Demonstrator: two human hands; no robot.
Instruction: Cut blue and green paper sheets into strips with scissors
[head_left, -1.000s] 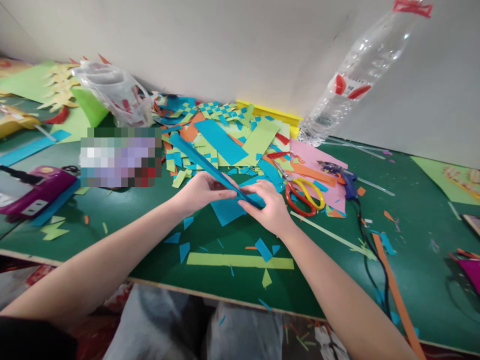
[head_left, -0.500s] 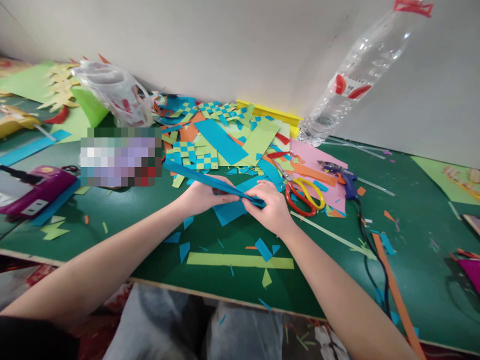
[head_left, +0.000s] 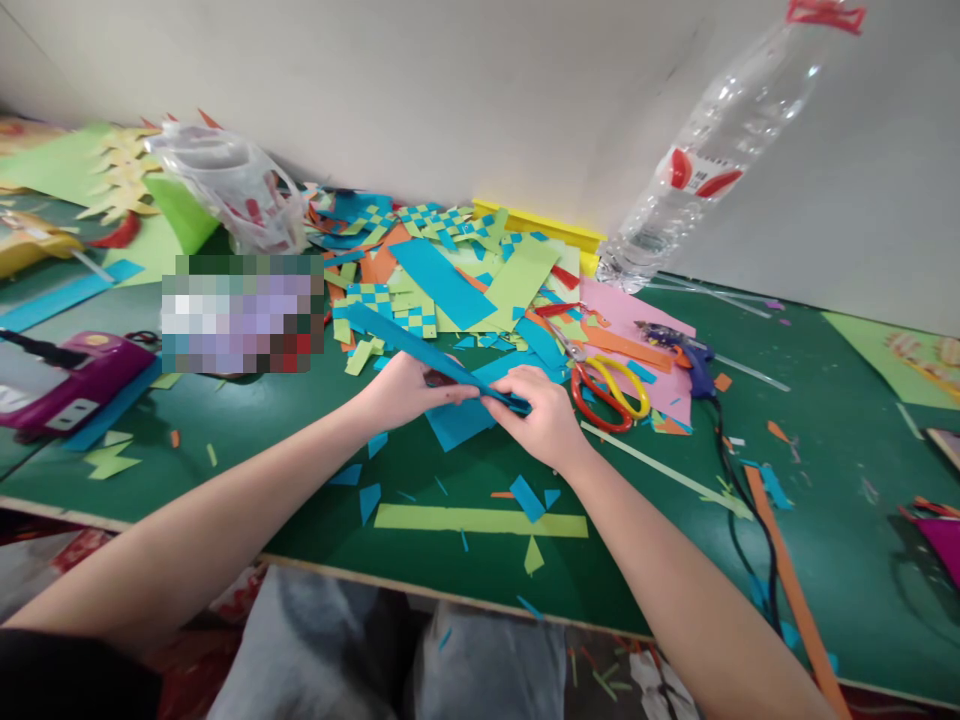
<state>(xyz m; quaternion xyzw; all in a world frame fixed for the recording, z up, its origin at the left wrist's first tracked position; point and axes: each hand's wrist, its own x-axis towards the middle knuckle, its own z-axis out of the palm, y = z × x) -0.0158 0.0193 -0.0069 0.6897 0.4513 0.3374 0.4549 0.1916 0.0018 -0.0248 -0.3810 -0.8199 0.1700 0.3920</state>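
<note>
The left hand (head_left: 405,392) and right hand (head_left: 537,408) pinch a blue strip (head_left: 409,340) above the green table (head_left: 855,560). A light-green strip (head_left: 450,519) lies near the table's front edge, scissors (head_left: 585,361) beside the right hand, a clear bottle (head_left: 697,180) at the back edge.

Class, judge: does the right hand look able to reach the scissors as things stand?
Probably yes: the scissor handles lie uncovered beside the right hand, though that hand holds a blue paper strip.

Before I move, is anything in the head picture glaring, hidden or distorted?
Head view: blocky pixelation masks a patch left of the bare left hand; small highlights glint on the tall clear plastic bottle, whose outward slant suggests lens distortion; the long blue paper strip shows no strong blur.
</note>
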